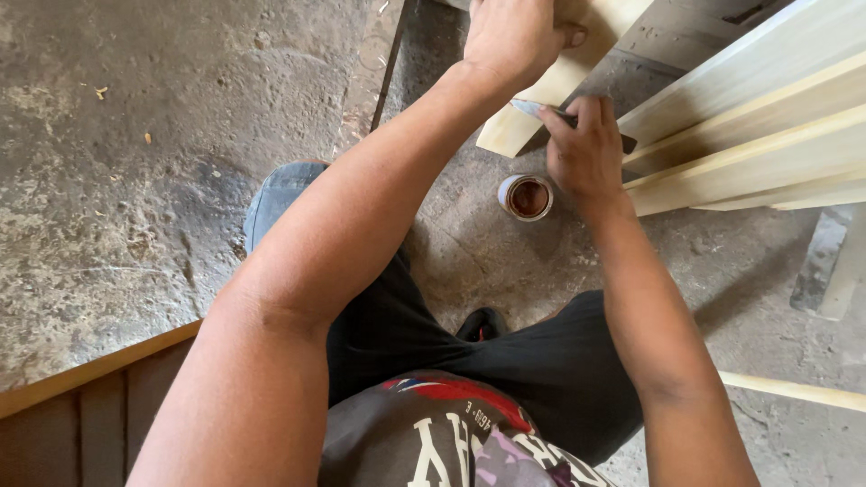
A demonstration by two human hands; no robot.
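My left hand (512, 36) grips a pale wooden plank (541, 95) near its lower end, at the top middle of the view. My right hand (585, 149) is closed around a putty knife (532, 108) with a dark handle; its blade tip rests against the plank's end. A small open tin (526, 197) of brown paste sits on the concrete floor just left of my right hand. I am seated, with dark trousers and a printed shirt below.
Several pale planks (767, 126) lie stacked at the right. Brown wooden boards (81, 406) sit at the lower left. A thin pale stick (794, 390) lies at the right. A thin dark rod (390, 68) crosses the rough concrete floor (135, 180).
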